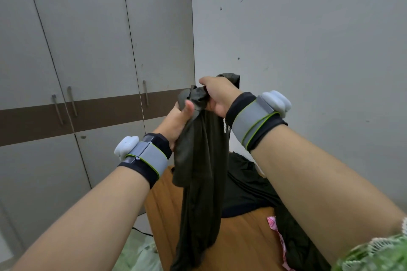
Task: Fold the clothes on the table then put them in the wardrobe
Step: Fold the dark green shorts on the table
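The olive garment runs off the bottom edge, so its hem is out of sight. Its bunched top hides the fingertips of both hands. The counter is cut off below, and the right forearm covers part of the dark clothes pile.

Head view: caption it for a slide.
Both hands, left and right, grip a dark olive garment above the table.

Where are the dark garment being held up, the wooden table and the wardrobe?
Dark garment (202,160): head view, its hanging middle.
Wooden table (242,240): head view, bare orange top.
Wardrobe (88,39): head view, a grey door panel.
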`<state>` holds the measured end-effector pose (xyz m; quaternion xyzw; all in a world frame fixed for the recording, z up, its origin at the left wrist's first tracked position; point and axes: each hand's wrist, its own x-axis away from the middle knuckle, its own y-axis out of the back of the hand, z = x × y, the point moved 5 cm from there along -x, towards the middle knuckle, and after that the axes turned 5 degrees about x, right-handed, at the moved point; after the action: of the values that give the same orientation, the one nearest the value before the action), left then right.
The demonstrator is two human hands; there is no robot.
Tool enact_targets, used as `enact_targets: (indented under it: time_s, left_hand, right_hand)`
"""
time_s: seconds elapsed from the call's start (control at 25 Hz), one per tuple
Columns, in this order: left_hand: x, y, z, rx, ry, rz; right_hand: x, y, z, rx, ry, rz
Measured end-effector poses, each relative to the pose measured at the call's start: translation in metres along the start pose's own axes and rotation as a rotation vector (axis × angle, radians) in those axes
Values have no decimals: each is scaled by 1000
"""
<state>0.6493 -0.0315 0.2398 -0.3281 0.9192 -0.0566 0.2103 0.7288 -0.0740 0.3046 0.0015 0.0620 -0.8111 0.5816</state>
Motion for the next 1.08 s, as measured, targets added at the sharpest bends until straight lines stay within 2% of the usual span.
enact_targets:
  time_s: [0.12, 0.2, 0.36, 0.44, 0.56, 0.68, 0.76, 0.84, 1.0, 1.08]
  left_hand:
    - [1, 8, 0, -65, -38, -173]
    - [0, 10, -4, -8, -62, -266]
    - [-6, 7, -21, 87, -21, -348]
    - [-11, 1, -26, 115, 45, -350]
    - [-17, -12, -32, 209, 114, -289]
    - [-26, -12, -28, 221, 155, -290]
    - [-28, -5, -21, 185, 188, -327]
    - [-23, 4, -8, 153, 234, -382]
    - [10, 31, 41, 293, 445, -378]
    - [29, 43, 69, 386, 567, -381]
  right_hand:
    - [6, 9, 8, 24, 30, 78]
    - [5, 28, 3, 69, 92, 106]
    - [2, 70, -48, 199, 265, 36]
    - [1, 73, -93, 254, 206, 98]
    - [9, 56, -142, 191, -28, 277]
    - [20, 44, -133, -60, -3, 336]
    - [23, 42, -115, -226, 54, 322]
    - [20, 44, -104, -284, 88, 252]
    - [16, 47, -96, -257, 89, 76]
    - [15, 48, -94, -225, 106, 39]
